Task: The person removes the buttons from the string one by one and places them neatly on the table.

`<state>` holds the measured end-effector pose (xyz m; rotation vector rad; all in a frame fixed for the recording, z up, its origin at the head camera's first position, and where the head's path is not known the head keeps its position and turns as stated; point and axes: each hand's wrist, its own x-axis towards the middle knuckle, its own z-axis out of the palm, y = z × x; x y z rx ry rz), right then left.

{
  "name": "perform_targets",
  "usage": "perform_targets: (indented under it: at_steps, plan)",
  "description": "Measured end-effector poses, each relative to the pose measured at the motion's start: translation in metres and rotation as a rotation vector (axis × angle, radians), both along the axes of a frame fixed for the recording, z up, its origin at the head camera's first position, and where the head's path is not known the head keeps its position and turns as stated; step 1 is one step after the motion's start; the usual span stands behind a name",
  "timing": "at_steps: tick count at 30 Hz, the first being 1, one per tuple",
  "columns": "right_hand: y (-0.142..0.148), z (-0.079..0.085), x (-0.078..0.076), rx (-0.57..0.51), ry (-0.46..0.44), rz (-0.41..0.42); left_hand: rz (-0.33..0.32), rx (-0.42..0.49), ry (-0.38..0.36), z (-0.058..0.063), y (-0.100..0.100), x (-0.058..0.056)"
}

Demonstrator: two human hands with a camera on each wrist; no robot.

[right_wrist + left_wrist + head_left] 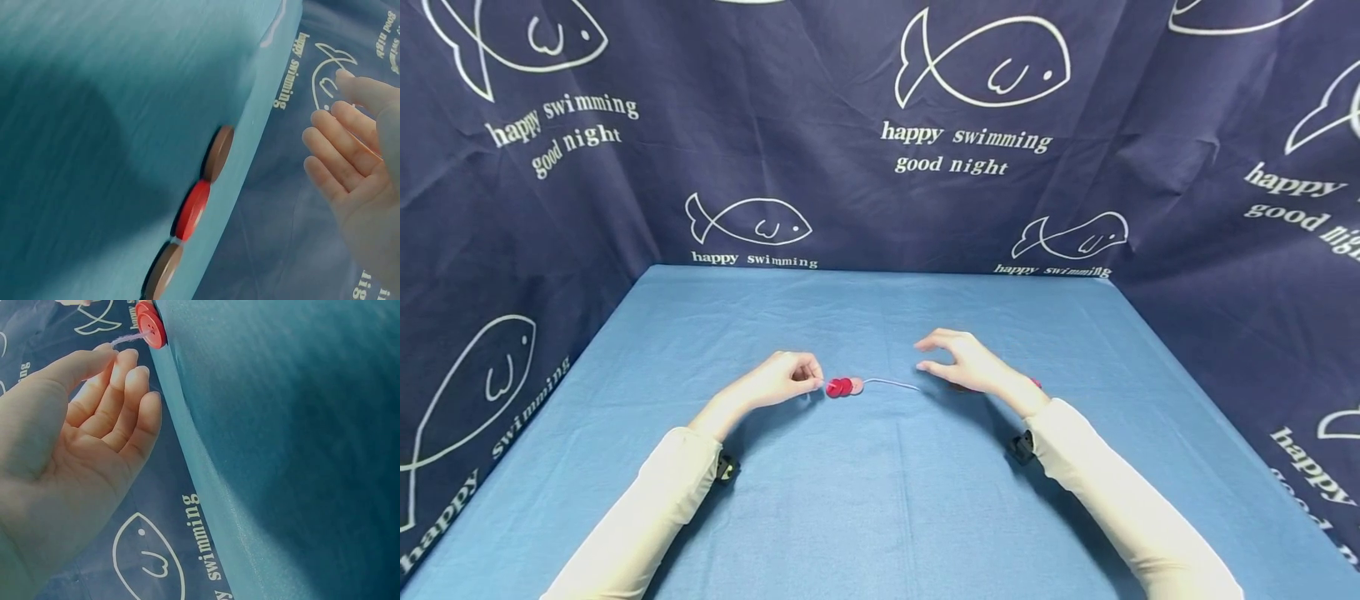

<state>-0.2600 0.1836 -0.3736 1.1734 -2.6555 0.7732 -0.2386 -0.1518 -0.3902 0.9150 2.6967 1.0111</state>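
Observation:
My left hand (778, 379) pinches one end of a pale lilac string (128, 339) between thumb and fingertips. Right beside those fingertips, red buttons (152, 330) are threaded on the string, overlapping one another. A pink button (857, 385) lies at their right end, and the rest of the string (891, 382) runs on across the cloth toward the right. Over on the right side, my right hand (970, 362) hovers above the table holding nothing, its thumb apart from the loosely bent fingers. Below it in the right wrist view, a red button (192, 210) sits between two brown buttons (219, 153).
A blue cloth (850, 492) covers the table. Dark navy curtains (835, 125) printed with white fish and lettering hang behind it and at both sides. In the head view, my right hand and wrist mostly hide the loose buttons.

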Motion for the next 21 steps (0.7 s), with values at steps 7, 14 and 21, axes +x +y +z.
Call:
perform_targets:
  at_steps: [7, 14, 21]
  plan:
    - [-0.014, 0.0, 0.002, 0.004, -0.031, 0.016, 0.002, -0.006, -0.012, -0.001, 0.0, 0.0]
    - [-0.026, -0.002, 0.002, 0.024, -0.017, 0.046, 0.001, -0.006, -0.001, -0.002, 0.0, -0.001]
    - [-0.04, -0.002, 0.003, 0.019, 0.008, 0.091, -0.002, -0.002, -0.006, -0.002, -0.001, 0.0]
